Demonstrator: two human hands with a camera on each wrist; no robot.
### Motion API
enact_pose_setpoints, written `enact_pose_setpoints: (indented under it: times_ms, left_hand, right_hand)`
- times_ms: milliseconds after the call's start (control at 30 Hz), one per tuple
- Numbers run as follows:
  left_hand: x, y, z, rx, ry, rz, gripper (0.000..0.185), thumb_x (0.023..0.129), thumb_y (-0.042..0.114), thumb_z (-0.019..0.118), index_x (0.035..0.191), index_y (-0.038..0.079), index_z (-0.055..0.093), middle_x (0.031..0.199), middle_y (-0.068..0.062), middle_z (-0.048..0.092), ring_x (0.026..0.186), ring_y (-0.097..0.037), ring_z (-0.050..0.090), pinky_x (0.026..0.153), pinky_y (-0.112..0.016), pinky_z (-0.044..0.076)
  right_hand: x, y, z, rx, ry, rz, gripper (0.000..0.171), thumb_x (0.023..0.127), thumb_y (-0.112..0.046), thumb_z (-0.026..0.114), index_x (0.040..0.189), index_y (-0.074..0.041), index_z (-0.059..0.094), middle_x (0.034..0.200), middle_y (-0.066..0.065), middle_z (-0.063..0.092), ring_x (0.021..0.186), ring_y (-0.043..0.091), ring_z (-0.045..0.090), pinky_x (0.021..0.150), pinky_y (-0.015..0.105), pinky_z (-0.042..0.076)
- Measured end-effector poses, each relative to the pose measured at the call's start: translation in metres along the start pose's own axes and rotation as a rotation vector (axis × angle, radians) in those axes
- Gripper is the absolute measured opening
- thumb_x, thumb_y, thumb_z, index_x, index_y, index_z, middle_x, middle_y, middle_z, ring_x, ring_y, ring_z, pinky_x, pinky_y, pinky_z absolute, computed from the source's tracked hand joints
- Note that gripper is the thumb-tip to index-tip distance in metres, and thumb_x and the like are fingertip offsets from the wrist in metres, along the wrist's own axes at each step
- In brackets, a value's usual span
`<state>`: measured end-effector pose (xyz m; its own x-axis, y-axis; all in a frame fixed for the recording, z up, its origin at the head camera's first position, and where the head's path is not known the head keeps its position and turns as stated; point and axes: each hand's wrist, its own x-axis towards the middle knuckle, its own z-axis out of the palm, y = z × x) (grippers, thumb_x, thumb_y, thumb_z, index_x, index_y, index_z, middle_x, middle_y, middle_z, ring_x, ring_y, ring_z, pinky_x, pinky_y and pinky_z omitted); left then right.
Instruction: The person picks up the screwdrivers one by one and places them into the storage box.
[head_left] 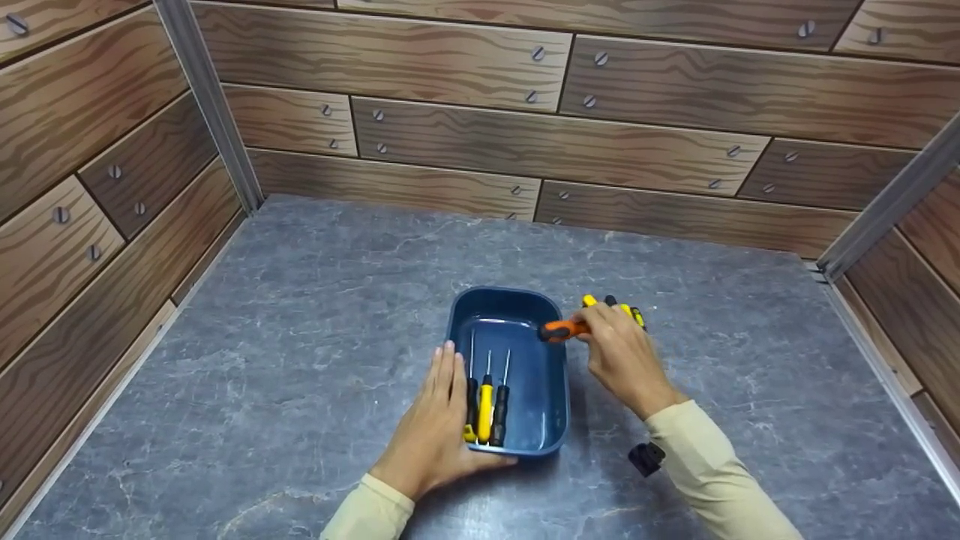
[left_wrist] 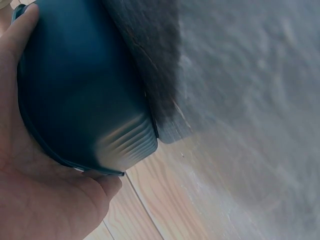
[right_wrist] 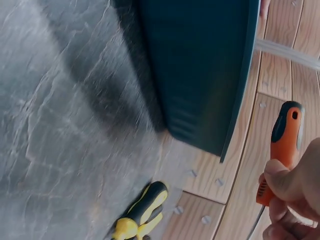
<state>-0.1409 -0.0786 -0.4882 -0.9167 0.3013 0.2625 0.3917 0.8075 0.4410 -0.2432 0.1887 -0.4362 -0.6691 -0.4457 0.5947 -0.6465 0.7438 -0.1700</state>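
A marbled grey table point(head_left: 315, 300) carries a blue bin point(head_left: 510, 301) and tools point(right_wrist: 146, 206).

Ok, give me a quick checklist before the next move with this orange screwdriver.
1. Grip: ok; the right hand holds the orange screwdriver by its handle.
2. Box supported: ok; the left hand is against the near left corner of the blue box.
3. Room inside: ok; the right side of its floor is bare.
4. Lined up with the three screwdrivers inside: not ok; their handles lie toward the near end, while the orange one points left.
5. Orange screwdriver's tip clear: cannot tell; it's out of sight.
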Motion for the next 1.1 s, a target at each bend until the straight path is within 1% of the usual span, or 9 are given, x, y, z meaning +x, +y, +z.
enact_pose_setpoints:
  times_ms: [200, 300, 400, 500, 633, 733, 833, 967, 1100]
  left_hand:
    - [0.001, 0.0, -0.001, -0.009, -0.008, -0.006, 0.14, 0.067, 0.08, 0.074, 0.157, -0.011, 0.015, 0.166, -0.028, 0.006, 0.152, -0.043, 0.01, 0.119, -0.051, 0.026]
    - [0.001, 0.0, -0.001, -0.001, -0.006, -0.004, 0.14, 0.068, 0.08, 0.073, 0.156, -0.012, 0.016, 0.165, -0.029, 0.006, 0.152, -0.043, 0.011, 0.12, -0.051, 0.027]
    - [0.001, 0.0, 0.0, 0.008, 0.001, 0.005, 0.139, 0.068, 0.079, 0.074, 0.156, -0.013, 0.018, 0.164, -0.031, 0.008, 0.152, -0.044, 0.012, 0.119, -0.051, 0.027]
    - [0.001, -0.001, 0.0, 0.017, -0.008, 0.001, 0.139, 0.068, 0.08, 0.073, 0.156, -0.012, 0.017, 0.165, -0.03, 0.007, 0.152, -0.043, 0.011, 0.12, -0.05, 0.027]
    - [0.001, -0.001, 0.001, 0.025, -0.012, -0.001, 0.14, 0.068, 0.081, 0.072, 0.156, -0.012, 0.016, 0.165, -0.03, 0.007, 0.152, -0.042, 0.011, 0.12, -0.049, 0.026]
    - [0.001, -0.001, 0.002, 0.035, 0.001, 0.013, 0.139, 0.068, 0.081, 0.072, 0.155, -0.013, 0.018, 0.164, -0.032, 0.008, 0.152, -0.043, 0.012, 0.12, -0.049, 0.027]
    - [0.001, -0.001, 0.002, 0.047, 0.012, 0.027, 0.138, 0.069, 0.082, 0.07, 0.155, -0.014, 0.019, 0.163, -0.032, 0.01, 0.152, -0.044, 0.013, 0.12, -0.049, 0.028]
    - [0.001, -0.001, 0.002, 0.056, 0.014, 0.033, 0.138, 0.069, 0.082, 0.069, 0.154, -0.014, 0.02, 0.163, -0.033, 0.011, 0.152, -0.044, 0.013, 0.121, -0.048, 0.026]
    - [0.001, -0.001, 0.001, 0.055, 0.009, 0.028, 0.138, 0.069, 0.083, 0.069, 0.155, -0.014, 0.02, 0.163, -0.032, 0.011, 0.152, -0.043, 0.013, 0.121, -0.047, 0.027]
  right_hand:
    - [0.003, -0.014, 0.006, 0.012, -0.016, -0.148, 0.031, 0.075, 0.014, 0.079, 0.094, -0.006, 0.067, 0.089, 0.005, 0.068, 0.076, 0.025, 0.063, 0.066, 0.038, 0.056]
    - [0.002, -0.02, 0.012, 0.011, -0.02, -0.215, 0.036, 0.071, 0.02, 0.075, 0.093, -0.007, 0.067, 0.089, 0.003, 0.068, 0.077, 0.023, 0.065, 0.065, 0.036, 0.058]
    - [0.0, -0.026, 0.018, 0.003, -0.042, -0.272, 0.039, 0.066, 0.023, 0.069, 0.09, -0.008, 0.067, 0.087, 0.001, 0.067, 0.075, 0.021, 0.064, 0.063, 0.034, 0.057]
    - [-0.001, -0.03, 0.023, -0.024, -0.093, -0.323, 0.04, 0.065, 0.023, 0.066, 0.089, -0.009, 0.066, 0.087, 0.001, 0.066, 0.072, 0.02, 0.061, 0.059, 0.031, 0.056]
    - [-0.003, -0.036, 0.026, -0.057, -0.203, -0.383, 0.042, 0.063, 0.021, 0.07, 0.093, -0.009, 0.067, 0.092, 0.003, 0.066, 0.074, 0.021, 0.061, 0.059, 0.032, 0.057]
    - [-0.003, -0.039, 0.027, -0.058, -0.29, -0.409, 0.043, 0.063, 0.018, 0.075, 0.096, -0.009, 0.067, 0.097, 0.004, 0.067, 0.079, 0.021, 0.063, 0.065, 0.033, 0.06]
    - [-0.004, -0.041, 0.03, -0.052, -0.359, -0.419, 0.04, 0.065, 0.017, 0.076, 0.094, -0.01, 0.066, 0.094, 0.002, 0.066, 0.08, 0.019, 0.064, 0.067, 0.033, 0.059]
    - [-0.003, -0.043, 0.033, -0.048, -0.418, -0.432, 0.035, 0.066, 0.015, 0.076, 0.087, -0.011, 0.064, 0.085, -0.002, 0.06, 0.073, 0.017, 0.061, 0.063, 0.032, 0.057]
    - [-0.002, -0.044, 0.035, -0.033, -0.454, -0.428, 0.029, 0.07, 0.013, 0.072, 0.083, -0.012, 0.065, 0.081, -0.003, 0.058, 0.068, 0.016, 0.061, 0.058, 0.031, 0.055]
